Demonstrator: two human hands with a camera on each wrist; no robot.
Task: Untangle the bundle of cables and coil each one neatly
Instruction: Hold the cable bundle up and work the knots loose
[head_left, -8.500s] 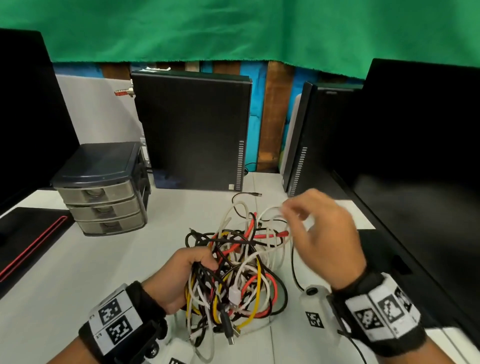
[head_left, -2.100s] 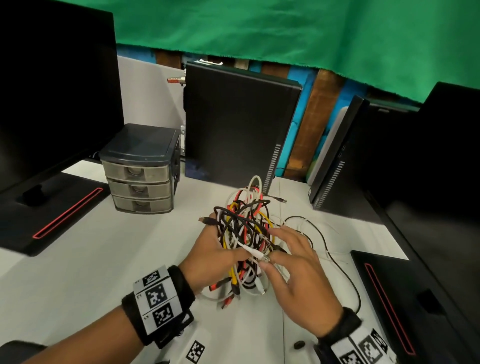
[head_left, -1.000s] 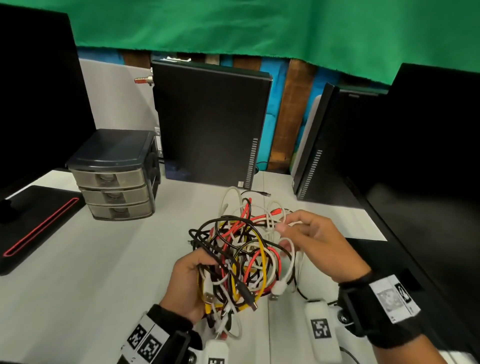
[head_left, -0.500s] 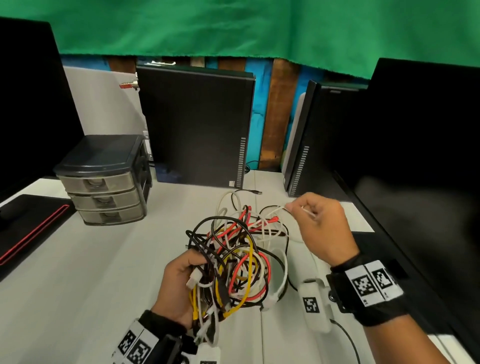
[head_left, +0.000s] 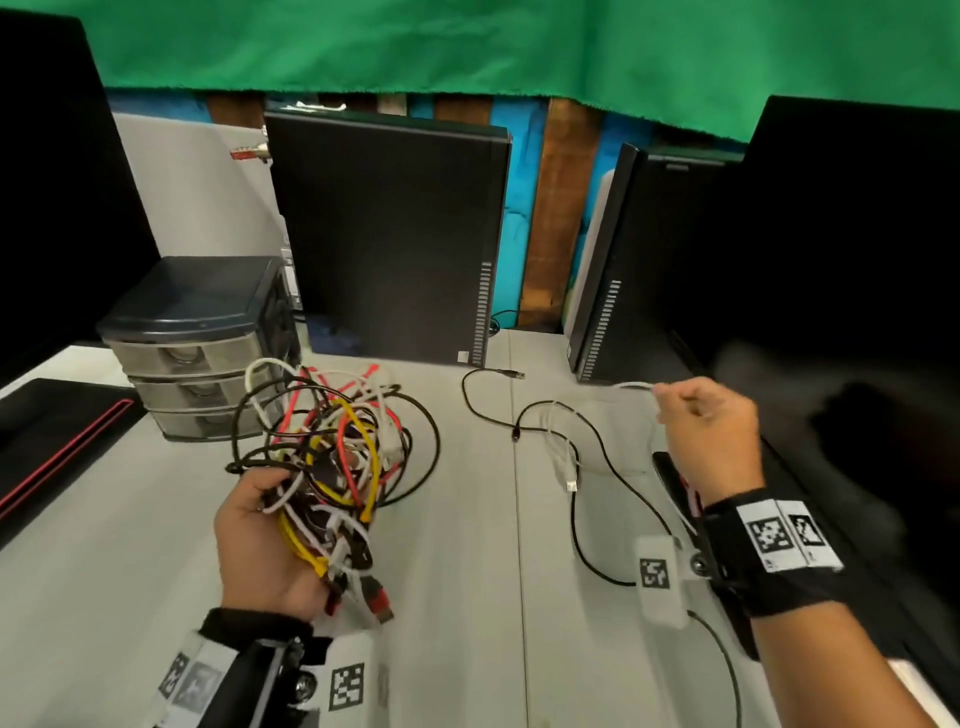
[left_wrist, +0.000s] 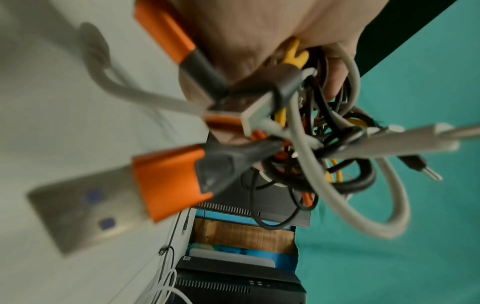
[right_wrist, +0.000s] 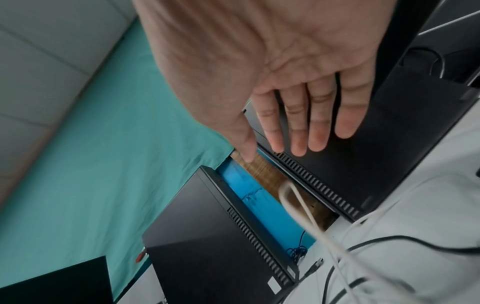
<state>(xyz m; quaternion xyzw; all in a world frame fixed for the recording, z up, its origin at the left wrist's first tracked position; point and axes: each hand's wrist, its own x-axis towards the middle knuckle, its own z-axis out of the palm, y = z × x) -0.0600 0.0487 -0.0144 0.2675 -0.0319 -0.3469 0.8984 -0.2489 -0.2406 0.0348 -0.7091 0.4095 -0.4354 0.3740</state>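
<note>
Your left hand (head_left: 260, 540) grips the bundle (head_left: 332, 452). Your right hand (head_left: 709, 431) is empty, fingers straight, with the white cable (head_left: 563, 457) at its nine o'clock, lying twelve-to-six.

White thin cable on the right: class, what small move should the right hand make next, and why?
Probably reach into the bundle for a loose end: the thin white cable lies clear of the tangled multicoloured cable bundle, the right hand holds nothing, the left hand grips the bundle.
</note>
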